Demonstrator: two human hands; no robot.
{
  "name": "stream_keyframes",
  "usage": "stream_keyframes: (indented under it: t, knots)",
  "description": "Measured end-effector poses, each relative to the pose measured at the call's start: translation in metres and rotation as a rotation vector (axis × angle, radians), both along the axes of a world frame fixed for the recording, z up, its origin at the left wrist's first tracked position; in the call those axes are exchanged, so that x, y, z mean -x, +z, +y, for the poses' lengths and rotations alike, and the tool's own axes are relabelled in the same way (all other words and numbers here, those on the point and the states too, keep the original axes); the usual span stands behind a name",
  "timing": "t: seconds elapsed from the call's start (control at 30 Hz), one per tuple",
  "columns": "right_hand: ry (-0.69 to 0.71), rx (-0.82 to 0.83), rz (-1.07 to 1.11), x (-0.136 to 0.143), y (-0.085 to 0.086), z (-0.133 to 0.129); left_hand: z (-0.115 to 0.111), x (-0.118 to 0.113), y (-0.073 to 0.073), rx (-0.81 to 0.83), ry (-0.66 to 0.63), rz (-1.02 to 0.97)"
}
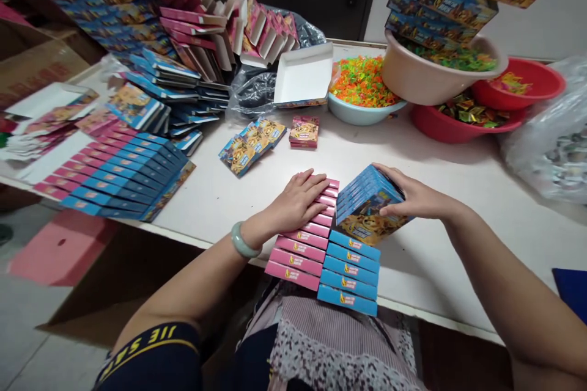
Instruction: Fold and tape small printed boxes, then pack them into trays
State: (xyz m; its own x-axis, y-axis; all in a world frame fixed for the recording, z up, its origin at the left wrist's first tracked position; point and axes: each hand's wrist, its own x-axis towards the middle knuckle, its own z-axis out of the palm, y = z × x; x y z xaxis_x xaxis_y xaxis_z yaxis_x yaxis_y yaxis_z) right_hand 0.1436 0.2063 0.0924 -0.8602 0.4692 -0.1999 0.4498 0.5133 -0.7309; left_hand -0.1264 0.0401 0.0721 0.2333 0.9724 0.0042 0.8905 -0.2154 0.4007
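A column of pink boxes [299, 248] lies on the white table, running from its front edge away from me. My left hand [300, 201] rests on the far part of this column, its fingers spread and flat. Beside it, at the near end, several blue boxes [350, 269] form a second column. My right hand [403, 195] grips a stack of blue boxes [367, 208], thumb on the near side and fingers round the far end. That stack is tilted and stands just beyond the blue column, close to the pink boxes.
Two small pink boxes [304, 132] and some blue picture boxes [252, 145] lie ahead. Behind are an open white tray [305, 76] and a light blue bowl [367, 111]. Red bowls [463, 125] stand right; arranged boxes [123, 174] lie left.
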Motion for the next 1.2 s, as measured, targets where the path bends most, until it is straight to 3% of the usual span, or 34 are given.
stream_keyframes:
  t: [0.13, 0.27, 0.4, 0.53, 0.63, 0.73, 0.83, 0.97, 1.03, 1.1, 1.2]
  knots:
    - [0.06, -0.029, -0.174, 0.025, 0.007, -0.001, -0.001, -0.001, -0.001, -0.01, 0.003, -0.018]
    - [0.084, -0.356, -0.237, 0.042, 0.009, -0.031, -0.001, -0.004, 0.0, 0.001, 0.014, -0.013]
    - [0.161, -0.546, -0.27, 0.045, -0.007, -0.063, -0.003, -0.006, -0.001, 0.007, 0.024, -0.032]
    - [0.144, -0.643, -0.258, 0.044, -0.028, -0.074, -0.001, -0.006, -0.002, -0.001, 0.036, -0.06]
    - [0.148, -0.628, -0.23, 0.04, -0.026, -0.068, 0.0, -0.002, -0.003, 0.004, 0.041, -0.103]
    - [0.055, -0.611, -0.127, 0.028, -0.01, -0.069, -0.01, 0.006, -0.001, -0.05, 0.07, -0.232]
    - [-0.08, -0.685, -0.044, 0.018, -0.001, -0.1, -0.031, 0.007, 0.001, -0.103, 0.1, -0.298]
    - [0.019, -0.664, -0.13, 0.02, -0.016, -0.157, -0.052, -0.005, 0.003, -0.02, 0.019, -0.153]
    - [0.032, -0.606, -0.171, 0.022, -0.021, -0.169, -0.056, -0.01, 0.005, 0.026, -0.014, -0.08]
    - [0.027, -0.523, -0.134, 0.02, -0.019, -0.163, -0.059, -0.013, 0.009, 0.039, -0.029, -0.055]
    - [-0.053, -0.467, 0.002, 0.014, -0.006, -0.131, -0.068, -0.022, 0.018, -0.003, -0.109, -0.076]
